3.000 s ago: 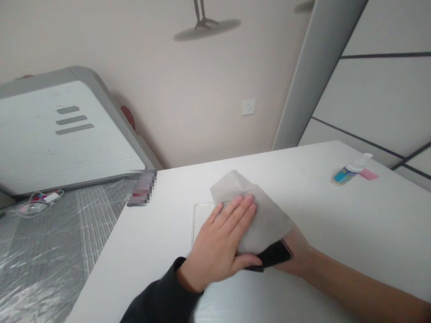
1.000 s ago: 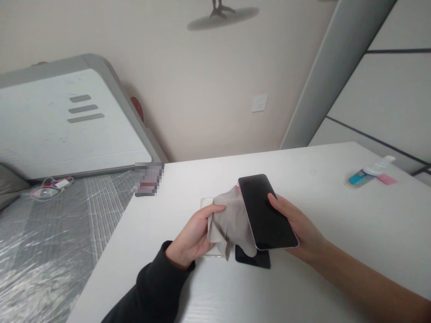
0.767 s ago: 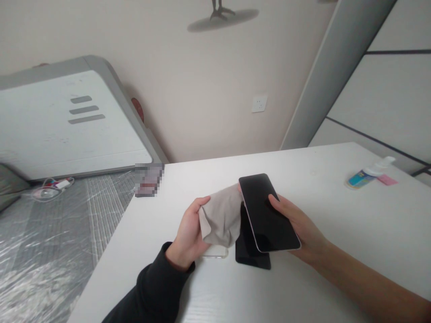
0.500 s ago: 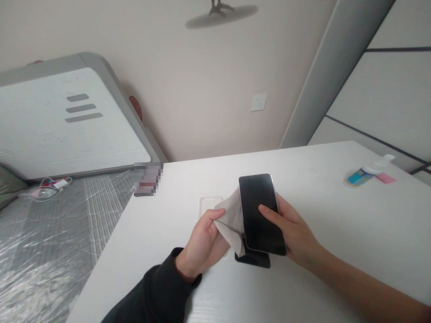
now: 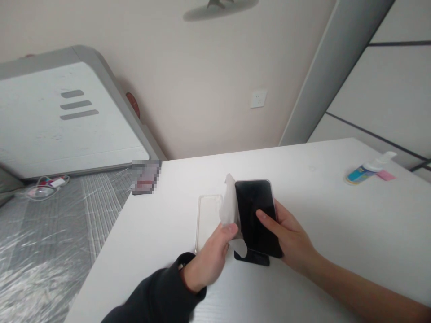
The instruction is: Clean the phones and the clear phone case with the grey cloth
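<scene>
The left hand (image 5: 209, 264) is pinched closed, the right hand (image 5: 291, 237) curled palm-up.

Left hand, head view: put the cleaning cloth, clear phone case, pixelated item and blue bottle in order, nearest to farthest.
1. Cleaning cloth: pinched in the left hand.
2. Clear phone case: lying on the white table, just beyond the hand.
3. Pixelated item: at the table's far left edge.
4. Blue bottle: toward the table's far right corner.

Tbl (image 5: 357, 229) room R of phone (image 5: 254, 211), transparent case (image 5: 208, 220) blocks L.
</scene>
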The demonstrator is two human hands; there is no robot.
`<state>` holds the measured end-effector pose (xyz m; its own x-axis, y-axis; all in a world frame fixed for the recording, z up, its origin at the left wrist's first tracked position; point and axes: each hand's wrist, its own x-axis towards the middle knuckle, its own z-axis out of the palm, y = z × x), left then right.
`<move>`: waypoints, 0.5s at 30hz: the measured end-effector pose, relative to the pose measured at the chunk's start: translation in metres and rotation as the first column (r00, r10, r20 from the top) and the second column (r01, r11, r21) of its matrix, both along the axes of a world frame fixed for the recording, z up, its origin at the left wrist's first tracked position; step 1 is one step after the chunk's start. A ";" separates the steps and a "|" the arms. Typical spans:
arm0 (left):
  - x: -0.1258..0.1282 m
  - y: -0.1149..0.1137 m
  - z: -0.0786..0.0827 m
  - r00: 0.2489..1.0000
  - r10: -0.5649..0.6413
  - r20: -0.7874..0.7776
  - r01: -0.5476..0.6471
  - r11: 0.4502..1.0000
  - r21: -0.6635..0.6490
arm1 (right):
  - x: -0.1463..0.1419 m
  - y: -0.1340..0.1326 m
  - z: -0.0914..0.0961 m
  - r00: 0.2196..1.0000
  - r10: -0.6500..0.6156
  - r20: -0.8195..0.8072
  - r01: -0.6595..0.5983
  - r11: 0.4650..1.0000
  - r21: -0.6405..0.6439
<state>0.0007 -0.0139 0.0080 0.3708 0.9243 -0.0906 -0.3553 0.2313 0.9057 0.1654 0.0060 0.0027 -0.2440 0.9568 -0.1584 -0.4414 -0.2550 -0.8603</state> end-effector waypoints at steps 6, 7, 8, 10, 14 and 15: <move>-0.002 -0.008 -0.018 0.988 -0.089 -0.126 0.094 0.995 0.033 | 0.009 0.014 0.014 0.986 -0.158 -0.048 0.157 0.987 -0.037; -0.003 -0.008 -0.019 0.986 -0.102 -0.135 0.107 0.994 0.037 | 0.009 0.016 0.016 0.985 -0.166 -0.049 0.163 0.985 -0.047; -0.003 -0.008 -0.021 0.984 -0.111 -0.141 0.117 0.992 0.039 | 0.009 0.017 0.016 0.984 -0.171 -0.049 0.168 0.984 -0.058; -0.004 -0.008 -0.022 0.982 -0.109 -0.154 0.114 0.993 0.021 | 0.008 0.019 0.014 0.982 -0.180 -0.050 0.175 0.981 -0.087; -0.004 -0.008 -0.020 0.988 -0.056 -0.144 0.052 0.998 -0.026 | 0.005 0.017 0.003 0.983 -0.180 -0.041 0.167 0.961 -0.219; -0.003 -0.007 -0.019 0.992 -0.045 -0.115 0.041 0.999 -0.033 | 0.004 0.016 0.000 0.983 -0.180 -0.035 0.165 0.952 -0.257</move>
<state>-0.0028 -0.0213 -0.0108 0.3955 0.9039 -0.1629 -0.2374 0.2720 0.9326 0.1697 0.0217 0.0031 -0.0947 0.9158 -0.3902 -0.5444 -0.3758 -0.7499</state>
